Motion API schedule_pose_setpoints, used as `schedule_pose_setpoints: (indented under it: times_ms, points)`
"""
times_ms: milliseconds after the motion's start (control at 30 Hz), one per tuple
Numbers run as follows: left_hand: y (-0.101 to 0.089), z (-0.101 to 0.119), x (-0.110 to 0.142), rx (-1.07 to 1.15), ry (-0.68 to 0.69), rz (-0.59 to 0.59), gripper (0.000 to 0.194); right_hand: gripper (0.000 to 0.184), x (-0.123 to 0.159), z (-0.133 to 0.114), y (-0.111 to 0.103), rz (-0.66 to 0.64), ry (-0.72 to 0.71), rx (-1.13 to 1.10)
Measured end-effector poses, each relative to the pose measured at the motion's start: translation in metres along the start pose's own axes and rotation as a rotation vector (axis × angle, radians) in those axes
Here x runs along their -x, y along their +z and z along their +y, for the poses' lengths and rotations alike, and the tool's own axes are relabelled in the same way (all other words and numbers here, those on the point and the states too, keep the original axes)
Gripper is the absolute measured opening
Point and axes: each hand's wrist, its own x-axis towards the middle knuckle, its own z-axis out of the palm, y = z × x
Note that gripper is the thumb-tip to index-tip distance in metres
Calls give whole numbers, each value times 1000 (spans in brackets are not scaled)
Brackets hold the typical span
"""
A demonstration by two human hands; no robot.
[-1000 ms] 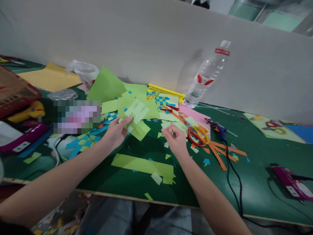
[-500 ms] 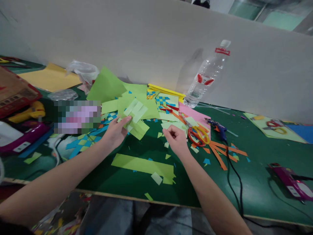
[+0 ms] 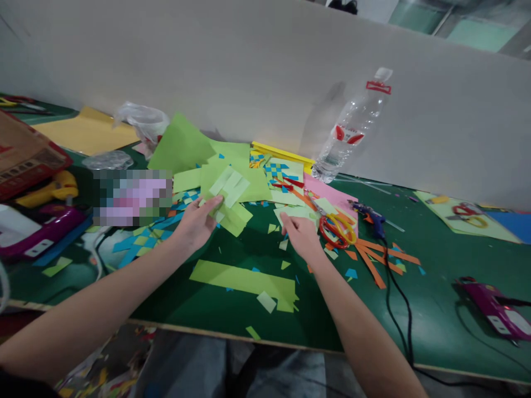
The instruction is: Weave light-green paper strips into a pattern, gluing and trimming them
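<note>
My left hand (image 3: 198,224) is closed, its thumb pressing down on a piece of woven paper (image 3: 229,185) made of pale and brighter green strips. To the right, my right hand (image 3: 302,235) hovers over the table with its fingers curled together; anything between the fingertips is hidden or too small to tell. Beside that hand lie scissors with yellow handles (image 3: 342,225) and a pair with red handles (image 3: 332,235). A long green paper strip (image 3: 240,279) lies in front of both hands, with a pale paper scrap (image 3: 266,302) at its edge.
Behind the hands are green paper sheets (image 3: 182,145) and a blue-and-green woven piece (image 3: 279,172). A plastic bottle (image 3: 348,132) leans near the grey partition. On the right lie a blue glue gun (image 3: 375,221) with a black cord and orange strips (image 3: 371,265). A purple device (image 3: 495,309) sits farther right.
My right hand has shifted slightly to the right, its fingers still curled. My left hand keeps the woven paper in nearly the same place.
</note>
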Motion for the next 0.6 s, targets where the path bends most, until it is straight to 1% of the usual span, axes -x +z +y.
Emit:
schedule_pose_setpoints:
  times_ms: [67,100,167,200,233,300,367,433,467,533,600]
  points:
    - [1,1,1,0,-4,0,26,56,-4,5,-1,34,60,-200]
    - [1,2,2,0,-7,0,26,51,-5,8,0,66,74,-266]
    - [3,4,4,-1,-13,0,25,36,-7,11,1,152,35,-307]
    - [5,5,6,-5,-15,5,25,30,-7,11,1,212,-10,-274]
    - [6,5,7,-12,-21,9,25,30,-7,10,1,275,-61,-212]
    - [8,6,10,-33,-28,-14,27,37,-4,6,0,375,-151,-73]
    - [9,5,12,-69,-30,-35,29,40,1,0,-1,398,-210,-29]
    - [10,3,14,-120,-35,-55,31,39,5,-7,0,354,-248,-116]
    - [10,2,15,-152,-44,-67,34,37,6,-10,1,303,-247,-195]
    - [9,-1,16,-229,-65,-116,39,33,8,-14,6,153,-189,-398]
    - [9,-4,17,-317,-74,-176,41,34,9,-18,13,10,-85,-586]
